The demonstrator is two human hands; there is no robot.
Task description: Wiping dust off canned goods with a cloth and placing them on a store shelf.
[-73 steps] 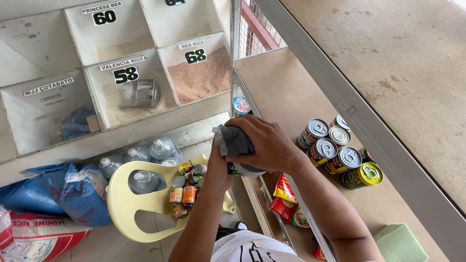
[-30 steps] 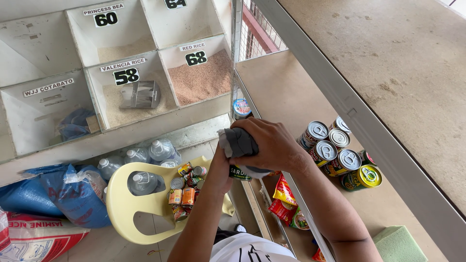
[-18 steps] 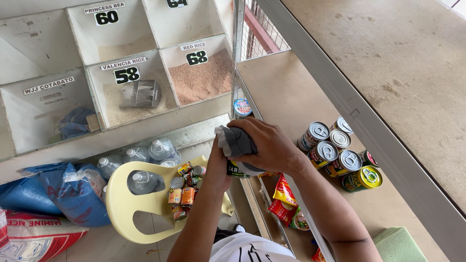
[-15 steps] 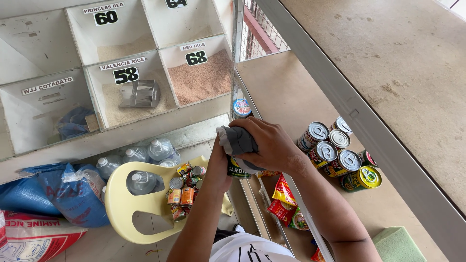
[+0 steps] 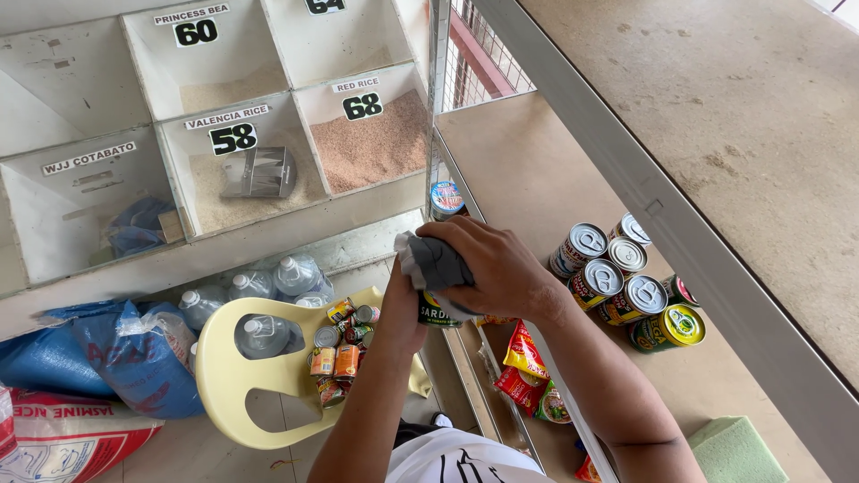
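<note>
While I look down from the head camera, my right hand (image 5: 497, 268) presses a grey cloth (image 5: 436, 262) over the top of a tin can (image 5: 438, 309), fingers curled tight around the cloth. My left hand (image 5: 403, 304) grips the can from below, mostly hidden behind it. Both are held above the edge of the counter (image 5: 528, 170), near a cluster of cans (image 5: 622, 277). I judge the wiping is under way; next calls for turning the can to reach unwiped sides.
</note>
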